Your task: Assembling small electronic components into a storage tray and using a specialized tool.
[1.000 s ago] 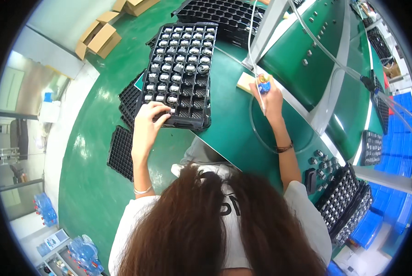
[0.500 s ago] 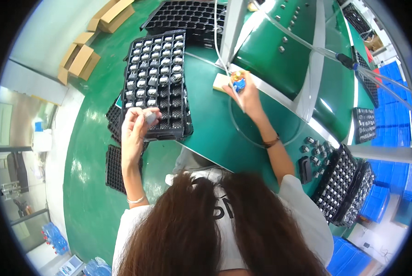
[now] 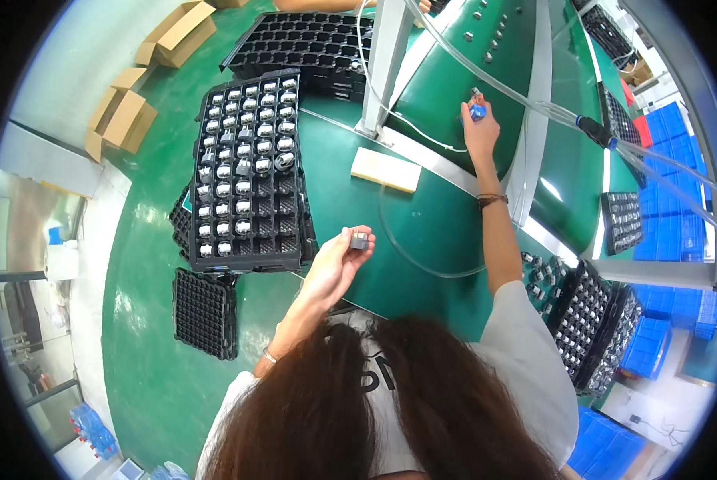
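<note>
A small silver-grey metal part (image 3: 359,240) is pinched in the fingers of my left hand (image 3: 336,268), over the green worktop (image 3: 422,240) and beside a stack of trays. My right hand (image 3: 480,134) is stretched out over the green belt, closed around a small blue tool (image 3: 477,113). A small metallic piece shows at the tool's far end; I cannot tell if it is part of the tool. At the left, the top black tray (image 3: 246,262) holds rows of similar silver parts. A yellow-white block (image 3: 385,170) lies between my hands.
A grey metal post (image 3: 384,72) and clear hoses (image 3: 526,100) stand between worktop and belt (image 3: 510,80). More black trays (image 3: 306,40) are stacked at the far left. Loose parts (image 3: 541,276) and filled trays (image 3: 586,320) lie at the right. Another person's forearm (image 3: 318,4) shows at the top.
My left hand has moved right, away from the tray, still holding a metal part. My right hand has moved right and farther out from the yellow-white block to the belt.
</note>
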Demonstrator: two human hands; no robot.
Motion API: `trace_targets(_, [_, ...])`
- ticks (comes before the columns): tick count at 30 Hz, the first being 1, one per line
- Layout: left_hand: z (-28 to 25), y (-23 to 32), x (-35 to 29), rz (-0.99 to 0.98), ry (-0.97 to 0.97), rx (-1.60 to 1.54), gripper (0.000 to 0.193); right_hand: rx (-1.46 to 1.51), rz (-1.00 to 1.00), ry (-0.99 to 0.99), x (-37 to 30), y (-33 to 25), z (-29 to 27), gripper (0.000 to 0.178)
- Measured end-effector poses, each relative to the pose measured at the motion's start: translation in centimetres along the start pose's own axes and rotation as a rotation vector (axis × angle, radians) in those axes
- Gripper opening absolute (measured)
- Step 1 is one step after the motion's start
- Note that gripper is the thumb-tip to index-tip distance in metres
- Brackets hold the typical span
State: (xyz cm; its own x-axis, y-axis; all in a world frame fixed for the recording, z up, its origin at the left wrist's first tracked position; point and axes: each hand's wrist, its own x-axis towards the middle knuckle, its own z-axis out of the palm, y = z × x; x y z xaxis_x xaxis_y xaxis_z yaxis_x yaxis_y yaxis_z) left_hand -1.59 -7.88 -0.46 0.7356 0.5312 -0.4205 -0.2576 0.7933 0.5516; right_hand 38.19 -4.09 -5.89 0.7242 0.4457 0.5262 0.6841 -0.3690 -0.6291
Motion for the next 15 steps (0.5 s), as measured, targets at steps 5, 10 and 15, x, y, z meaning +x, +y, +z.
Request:
trace_targets(5, [0.5,-0.1,0.8,-0.004,-0.009,-0.039,0.037,0.000,0.035,-0.032,-0.3,-0.7,-1.1,0.039])
trace_targets(10, [1.5,0.3,1.2,0.022,0.012,-0.085,0.034,0.421,0.025,0.149,-4.1,-6.0,-3.8,0.030])
trace_targets(15, [2.1,0.1,2.4,0.186,-0.066,0.202,0.038,1.135,0.450,-0.478,-10.9,-12.5,-7.6,0.017])
